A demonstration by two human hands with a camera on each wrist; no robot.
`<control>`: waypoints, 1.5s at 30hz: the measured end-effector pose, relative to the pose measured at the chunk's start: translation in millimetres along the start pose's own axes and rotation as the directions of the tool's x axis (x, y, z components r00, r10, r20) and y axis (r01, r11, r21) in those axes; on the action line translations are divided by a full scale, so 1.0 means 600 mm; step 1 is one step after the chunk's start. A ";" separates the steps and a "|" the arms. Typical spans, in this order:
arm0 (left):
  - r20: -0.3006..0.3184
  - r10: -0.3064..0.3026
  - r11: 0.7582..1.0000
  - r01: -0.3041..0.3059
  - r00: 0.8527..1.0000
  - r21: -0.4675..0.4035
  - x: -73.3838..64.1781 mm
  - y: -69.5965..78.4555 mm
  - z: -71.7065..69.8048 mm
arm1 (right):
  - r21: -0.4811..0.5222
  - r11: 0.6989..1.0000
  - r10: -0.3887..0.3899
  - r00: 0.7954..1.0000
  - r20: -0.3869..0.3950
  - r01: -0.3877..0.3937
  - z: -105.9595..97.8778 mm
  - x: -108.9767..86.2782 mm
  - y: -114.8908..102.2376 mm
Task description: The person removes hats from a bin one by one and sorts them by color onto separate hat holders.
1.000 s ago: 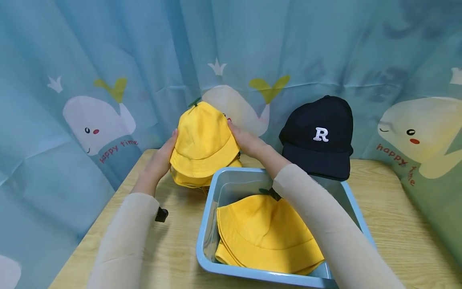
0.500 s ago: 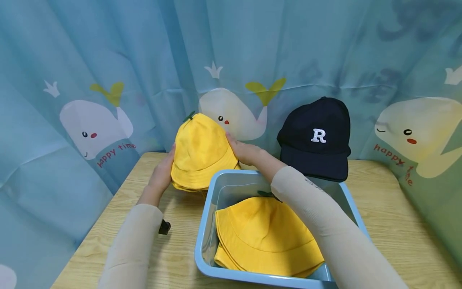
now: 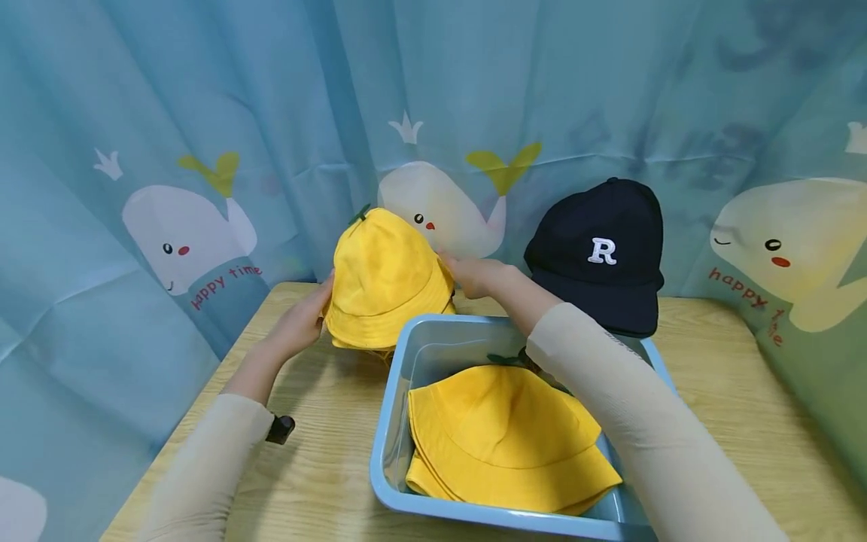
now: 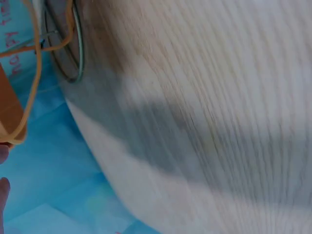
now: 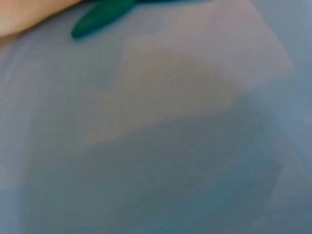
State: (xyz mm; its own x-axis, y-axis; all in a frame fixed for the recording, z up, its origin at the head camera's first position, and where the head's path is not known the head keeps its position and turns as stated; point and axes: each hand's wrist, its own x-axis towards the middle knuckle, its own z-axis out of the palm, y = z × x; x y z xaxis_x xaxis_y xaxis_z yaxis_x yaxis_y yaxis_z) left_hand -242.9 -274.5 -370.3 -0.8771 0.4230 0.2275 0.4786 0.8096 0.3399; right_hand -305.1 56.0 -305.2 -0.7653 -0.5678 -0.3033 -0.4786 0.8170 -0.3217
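Note:
A yellow bucket hat (image 3: 386, 275) with a green sprout on its crown sits upright at the back left, over more yellow cloth. My left hand (image 3: 294, 331) touches its left side, the fingertips partly behind it; in the left wrist view, fingertips (image 4: 3, 187) show beside an orange-looking brim (image 4: 10, 105). On the opposite side my right hand (image 3: 476, 275) pinches the hat's right edge, though some fingers are hidden. In front, a blue bin (image 3: 382, 444) contains stacked yellow bucket hats (image 3: 508, 436). A green leaf (image 5: 102, 18) appears in the right wrist view.
A dark cap (image 3: 596, 256) with a white R stands behind the bin's right rear corner. Thin wire loops (image 4: 75, 58) stand on the wooden table (image 3: 318, 444). A blue whale-print curtain (image 3: 284, 98) closes off the back and sides.
The bucket hat has come down slightly since a second ago. Just now its right brim has shifted rightward with my right hand, and my left forearm has swung outward to the left.

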 end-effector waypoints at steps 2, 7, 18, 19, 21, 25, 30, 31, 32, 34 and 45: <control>0.029 0.014 1.000 -0.015 0.999 0.021 -0.008 0.006 -0.007 | 0.016 1.000 0.013 1.000 0.011 -0.014 -0.009 -0.011 -0.005; 0.042 0.064 0.996 -0.067 0.997 0.064 -0.030 0.031 -0.025 | -0.066 0.997 0.032 0.999 0.021 -0.031 -0.029 -0.036 -0.024; 0.082 0.170 0.982 -0.176 0.982 0.072 -0.039 0.135 -0.063 | -0.462 0.874 -0.191 0.980 -0.046 0.149 -0.044 -0.113 -0.102; 0.087 0.183 0.978 -0.191 0.979 0.089 -0.042 0.144 -0.066 | -0.502 0.849 -0.212 0.976 -0.043 0.163 -0.039 -0.123 -0.111; 0.097 0.209 0.968 -0.220 0.973 0.117 -0.050 0.163 -0.070 | -0.578 0.794 -0.250 0.968 -0.030 0.187 -0.027 -0.139 -0.126; 0.121 0.265 0.942 -0.284 0.957 0.177 -0.073 0.199 -0.077 | -0.662 0.715 -0.282 0.959 0.019 0.223 0.000 -0.168 -0.148; 0.141 0.390 0.872 -0.414 0.910 0.261 -0.105 0.244 -0.082 | -0.718 0.608 -0.417 0.906 0.073 0.338 0.028 -0.193 -0.152; 0.138 0.429 0.849 -0.450 0.893 0.277 -0.111 0.252 -0.082 | -0.715 0.594 -0.448 0.890 0.086 0.368 0.033 -0.196 -0.150; 0.135 0.467 0.824 -0.485 0.874 0.292 -0.116 0.260 -0.081 | -0.705 0.589 -0.468 0.878 0.101 0.395 0.037 -0.198 -0.148; 0.124 0.548 0.768 -0.556 0.827 0.317 -0.126 0.277 -0.078 | -0.702 0.569 -0.507 0.855 0.110 0.428 0.046 -0.202 -0.142; 0.201 0.727 0.604 -0.751 0.657 0.267 -0.162 0.326 -0.028 | -0.755 0.442 -0.626 0.769 0.126 0.484 0.098 -0.178 -0.095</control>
State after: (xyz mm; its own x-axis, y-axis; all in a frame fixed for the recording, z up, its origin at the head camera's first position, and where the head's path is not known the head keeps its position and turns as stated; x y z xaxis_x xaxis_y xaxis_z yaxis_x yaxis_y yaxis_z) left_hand -63.3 -163.9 -310.8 -0.2361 0.9480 0.2134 0.9370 0.2803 -0.2086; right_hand -171.0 63.8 -307.1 -0.2348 -0.9611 -0.1451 -0.9069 0.1629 0.3887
